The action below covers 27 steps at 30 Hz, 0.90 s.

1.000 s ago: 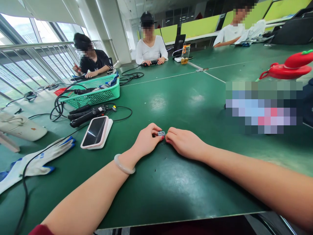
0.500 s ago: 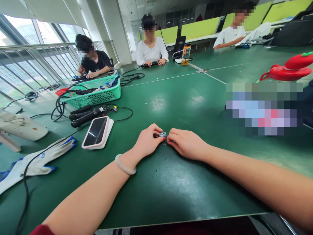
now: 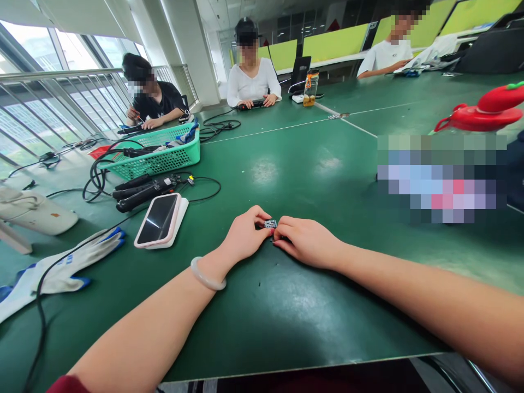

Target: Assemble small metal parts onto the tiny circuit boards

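My left hand (image 3: 248, 236) pinches a small circuit board (image 3: 270, 224) between thumb and fingertips, just above the green table. The board is rectangular, dark blue with pale markings. My right hand (image 3: 306, 240) is closed, its bent fingertips right up against the board's right edge and partly covering it. What those fingers hold, if anything, is hidden. Below the fingertips a tiny dark bit shows near the table surface, too small to name. Both forearms rest along the table.
A phone (image 3: 159, 219) lies left, before black handled tools (image 3: 145, 192) and a green basket (image 3: 159, 158) of cables. A white-and-blue glove (image 3: 65, 266) and a black cable (image 3: 40, 305) lie nearer. Right stands a red-topped object (image 3: 477, 117). Several people sit across the table.
My right hand has moved left, closing the gap to the board, and its fingertips now overlap the board's edge. My left hand keeps its pinch. The whole view has shifted slightly.
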Each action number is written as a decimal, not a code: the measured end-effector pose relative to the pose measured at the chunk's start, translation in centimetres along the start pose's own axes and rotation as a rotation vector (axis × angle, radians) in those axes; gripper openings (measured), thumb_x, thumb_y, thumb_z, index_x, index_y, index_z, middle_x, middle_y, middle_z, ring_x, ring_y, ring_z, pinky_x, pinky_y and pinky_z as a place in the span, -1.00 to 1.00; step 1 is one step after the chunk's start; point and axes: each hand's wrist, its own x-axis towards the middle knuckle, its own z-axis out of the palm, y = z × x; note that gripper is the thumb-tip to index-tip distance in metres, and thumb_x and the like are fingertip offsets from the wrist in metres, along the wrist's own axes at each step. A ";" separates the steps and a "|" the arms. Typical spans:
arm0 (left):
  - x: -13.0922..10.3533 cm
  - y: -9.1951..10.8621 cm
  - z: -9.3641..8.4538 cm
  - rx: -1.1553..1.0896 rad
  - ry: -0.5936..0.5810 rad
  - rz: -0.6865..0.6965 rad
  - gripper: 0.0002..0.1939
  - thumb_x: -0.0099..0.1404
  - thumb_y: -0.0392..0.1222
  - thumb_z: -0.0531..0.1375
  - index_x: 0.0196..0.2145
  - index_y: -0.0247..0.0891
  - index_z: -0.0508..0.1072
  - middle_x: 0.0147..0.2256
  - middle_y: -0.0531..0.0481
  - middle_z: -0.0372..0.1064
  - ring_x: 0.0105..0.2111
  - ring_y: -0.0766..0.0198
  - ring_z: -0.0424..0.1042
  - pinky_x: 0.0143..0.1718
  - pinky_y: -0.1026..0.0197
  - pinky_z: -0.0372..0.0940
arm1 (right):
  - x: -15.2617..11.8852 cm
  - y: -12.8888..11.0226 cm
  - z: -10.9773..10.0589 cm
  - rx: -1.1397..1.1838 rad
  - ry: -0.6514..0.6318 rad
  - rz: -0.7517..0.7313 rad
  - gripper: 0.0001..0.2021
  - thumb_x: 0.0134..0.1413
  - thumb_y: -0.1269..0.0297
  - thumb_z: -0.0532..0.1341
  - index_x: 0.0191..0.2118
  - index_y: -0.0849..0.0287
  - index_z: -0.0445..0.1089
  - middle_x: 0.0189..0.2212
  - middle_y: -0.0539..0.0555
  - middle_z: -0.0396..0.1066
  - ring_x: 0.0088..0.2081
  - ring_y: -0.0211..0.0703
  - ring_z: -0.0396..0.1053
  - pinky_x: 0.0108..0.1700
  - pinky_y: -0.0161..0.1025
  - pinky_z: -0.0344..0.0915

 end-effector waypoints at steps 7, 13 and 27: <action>0.0 0.1 0.0 0.017 -0.003 -0.015 -0.82 0.07 -0.23 0.24 -0.32 -0.22 0.36 -0.36 0.05 0.45 -0.35 0.31 0.42 -0.26 0.23 0.27 | 0.1 -0.1 0.0 0.018 -0.015 0.022 -0.83 0.19 0.28 0.06 -0.32 0.18 0.36 -0.35 0.04 0.35 -0.35 -0.22 0.33 -0.30 -0.27 0.22; 0.0 0.2 -0.1 0.046 0.021 -0.025 -0.82 0.07 -0.24 0.23 -0.31 -0.22 0.36 -0.39 0.07 0.43 -0.39 0.32 0.41 -0.28 0.25 0.27 | 0.2 -0.4 -0.1 0.001 0.006 0.114 -0.76 0.17 0.13 0.10 -0.34 0.18 0.36 -0.36 0.05 0.34 -0.37 -0.21 0.31 -0.32 -0.26 0.19; 0.0 0.0 -0.1 0.023 0.023 -0.010 -0.83 0.07 -0.24 0.24 -0.33 -0.22 0.36 -0.37 0.06 0.45 -0.37 0.31 0.42 -0.26 0.24 0.27 | 0.3 -0.4 -0.2 0.029 0.027 0.096 -0.81 0.18 0.22 0.09 -0.35 0.19 0.36 -0.36 0.06 0.34 -0.35 -0.21 0.31 -0.28 -0.26 0.20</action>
